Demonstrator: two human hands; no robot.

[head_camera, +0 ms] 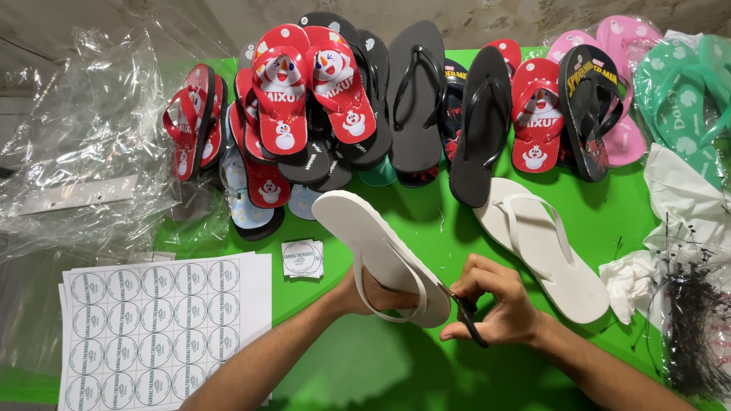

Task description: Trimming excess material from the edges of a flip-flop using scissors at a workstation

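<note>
Now: left hand [358, 293] grips white flip-flop [381, 255], tilted above table [426, 228] near front edge | right hand [495, 304] fingers closed in scissors [466, 313] at its strap | second white flip-flop [544, 247] just right | sticker sheet [164, 320] front-left corner | flip-flop rows [411, 99] along back edge.
</note>
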